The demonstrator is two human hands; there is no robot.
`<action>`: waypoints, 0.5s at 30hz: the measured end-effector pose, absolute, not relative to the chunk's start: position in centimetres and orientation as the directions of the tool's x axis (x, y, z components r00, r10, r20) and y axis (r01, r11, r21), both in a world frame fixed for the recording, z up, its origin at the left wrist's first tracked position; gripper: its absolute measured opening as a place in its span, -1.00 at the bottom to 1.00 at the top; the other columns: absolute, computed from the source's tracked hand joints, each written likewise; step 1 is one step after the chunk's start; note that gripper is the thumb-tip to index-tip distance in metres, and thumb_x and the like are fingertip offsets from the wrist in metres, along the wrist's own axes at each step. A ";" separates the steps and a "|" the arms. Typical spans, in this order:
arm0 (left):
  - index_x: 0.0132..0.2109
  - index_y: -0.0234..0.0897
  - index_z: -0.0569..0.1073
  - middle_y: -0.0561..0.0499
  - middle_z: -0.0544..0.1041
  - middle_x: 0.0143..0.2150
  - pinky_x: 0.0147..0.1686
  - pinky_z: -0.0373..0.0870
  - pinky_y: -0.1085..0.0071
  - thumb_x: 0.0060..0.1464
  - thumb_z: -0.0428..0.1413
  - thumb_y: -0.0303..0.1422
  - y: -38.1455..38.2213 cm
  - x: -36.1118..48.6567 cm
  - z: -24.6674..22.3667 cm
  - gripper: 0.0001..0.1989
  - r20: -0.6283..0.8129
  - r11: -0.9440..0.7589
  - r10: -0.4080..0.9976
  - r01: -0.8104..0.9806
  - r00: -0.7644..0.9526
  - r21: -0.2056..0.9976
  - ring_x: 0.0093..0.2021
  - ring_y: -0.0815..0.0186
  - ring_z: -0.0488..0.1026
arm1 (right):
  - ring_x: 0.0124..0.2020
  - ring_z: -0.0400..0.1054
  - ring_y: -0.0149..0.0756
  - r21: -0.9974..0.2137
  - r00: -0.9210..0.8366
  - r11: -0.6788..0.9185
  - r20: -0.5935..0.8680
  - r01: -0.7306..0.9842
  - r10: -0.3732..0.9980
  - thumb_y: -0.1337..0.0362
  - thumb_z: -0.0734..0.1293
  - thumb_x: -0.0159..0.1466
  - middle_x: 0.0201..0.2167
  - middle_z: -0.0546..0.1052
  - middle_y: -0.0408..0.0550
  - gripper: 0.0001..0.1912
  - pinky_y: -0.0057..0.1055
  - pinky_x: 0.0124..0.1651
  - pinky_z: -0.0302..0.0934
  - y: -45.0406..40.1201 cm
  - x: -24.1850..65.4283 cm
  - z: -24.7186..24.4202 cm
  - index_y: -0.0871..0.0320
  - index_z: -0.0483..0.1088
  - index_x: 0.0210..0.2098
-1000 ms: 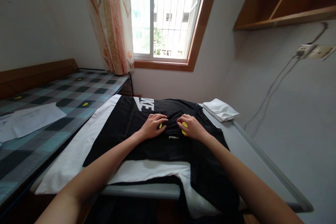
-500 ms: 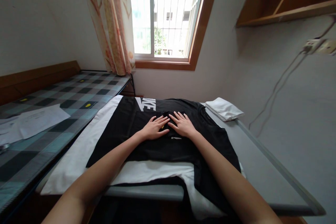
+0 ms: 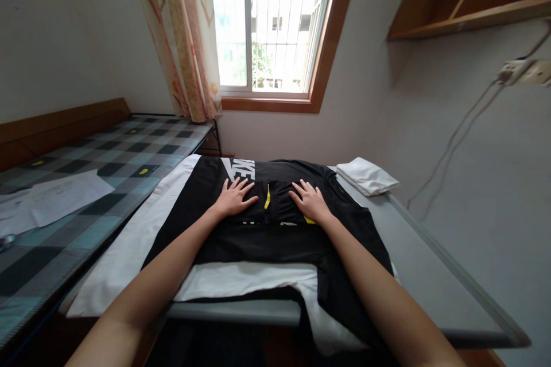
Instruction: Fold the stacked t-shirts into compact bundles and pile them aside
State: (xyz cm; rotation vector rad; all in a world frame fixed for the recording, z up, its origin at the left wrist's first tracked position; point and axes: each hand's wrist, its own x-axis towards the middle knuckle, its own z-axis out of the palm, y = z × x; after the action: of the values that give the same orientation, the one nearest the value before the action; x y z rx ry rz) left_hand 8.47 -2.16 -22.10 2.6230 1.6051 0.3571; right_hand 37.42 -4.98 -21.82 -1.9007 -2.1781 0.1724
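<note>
A black shirt (image 3: 267, 243) with white lettering lies spread out, its neckline toward the right. On its middle rests a smaller folded black garment (image 3: 282, 203) showing a yellow strip and bits of white print. My left hand (image 3: 233, 198) lies flat on the left part of this folded piece, fingers spread. Palm down, my right hand (image 3: 310, 200) presses on its right part, also with fingers apart. A white garment (image 3: 258, 272) sits beneath the black shirt, and part of it hangs over the table's near edge.
A grey table (image 3: 434, 275) carries the clothes. Folded white cloth (image 3: 365, 176) sits at its far right corner. On the left stands a bed with a checked mattress (image 3: 172, 136) and papers (image 3: 64, 195). A shelf (image 3: 469, 17) and power cords (image 3: 447, 155) are on the right wall.
My hands have moved apart, the left one leftward and the right one slightly rightward. More of the folded black garment and its yellow strip now shows between them.
</note>
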 end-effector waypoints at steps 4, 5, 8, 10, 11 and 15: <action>0.37 -0.04 0.16 -0.07 0.08 0.43 0.32 -0.27 -0.18 0.23 -0.17 0.12 -2.5 9.2 -22.0 -0.33 0.118 -0.464 0.884 0.879 0.452 0.112 0.43 0.00 -0.07 | 0.39 -0.07 -0.02 -0.245 -0.122 0.144 0.106 0.959 0.987 -0.11 0.01 0.40 0.41 0.04 0.14 -0.34 0.00 0.35 -0.20 -4.8 37.0 -22.2 0.08 0.14 0.35; 0.38 -0.03 0.15 -0.06 0.08 0.44 0.32 -0.27 -0.17 0.23 -0.18 0.12 -2.5 9.2 -22.0 -0.33 0.111 -0.464 0.884 0.879 0.453 0.107 0.43 0.00 -0.08 | 0.38 -0.05 -0.02 -0.251 -0.119 0.145 0.115 0.957 0.986 -0.11 0.02 0.40 0.40 0.06 0.14 -0.35 0.00 0.34 -0.19 -4.8 37.0 -22.3 0.09 0.16 0.34; 0.37 -0.02 0.15 -0.04 0.10 0.43 0.32 -0.24 -0.15 0.23 -0.16 0.11 -2.5 9.2 -21.9 -0.34 0.116 -0.469 0.882 0.876 0.457 0.112 0.42 -0.01 -0.04 | 0.35 0.02 -0.05 -0.279 -0.099 0.146 0.176 0.949 0.979 -0.09 0.06 0.39 0.37 0.14 0.13 -0.38 -0.06 0.33 -0.14 -4.9 37.0 -22.2 0.10 0.22 0.31; 0.34 -0.03 0.22 -0.04 0.14 0.41 0.32 -0.17 -0.11 0.24 -0.13 0.07 -2.5 9.1 -21.6 -0.39 0.149 -0.471 0.879 0.872 0.453 0.133 0.40 0.00 0.00 | 0.31 0.10 -0.05 -0.309 -0.048 0.120 0.230 0.943 0.972 -0.07 0.09 0.39 0.33 0.21 0.14 -0.40 -0.10 0.28 -0.04 -5.1 37.1 -22.0 0.11 0.24 0.28; 0.31 -0.06 0.28 -0.06 0.19 0.39 0.31 -0.11 -0.06 0.25 -0.12 0.04 -2.4 8.9 -21.4 -0.42 0.178 -0.462 0.882 0.875 0.437 0.145 0.39 0.01 0.05 | 0.27 0.16 -0.04 -0.325 -0.006 0.091 0.252 0.941 0.968 -0.06 0.09 0.39 0.29 0.25 0.15 -0.41 -0.11 0.24 0.02 -5.2 37.1 -21.8 0.11 0.25 0.27; 0.10 -0.20 0.48 -0.19 0.43 0.17 0.14 0.23 0.15 0.24 -0.06 -0.08 -2.1 7.5 -19.8 -0.55 0.303 -0.247 0.934 0.954 0.188 0.171 0.19 0.03 0.33 | 0.09 0.33 -0.01 -0.354 0.183 -0.078 0.273 0.932 0.945 -0.02 0.08 0.40 0.07 0.44 0.17 -0.49 -0.09 0.09 0.14 -5.6 37.4 -20.8 0.13 0.33 0.16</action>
State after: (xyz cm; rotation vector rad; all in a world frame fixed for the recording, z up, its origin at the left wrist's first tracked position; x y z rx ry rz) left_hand 7.53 -2.11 -19.85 2.4635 1.9598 0.5577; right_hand 37.44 -5.55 -20.78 -2.0200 -1.7589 0.0379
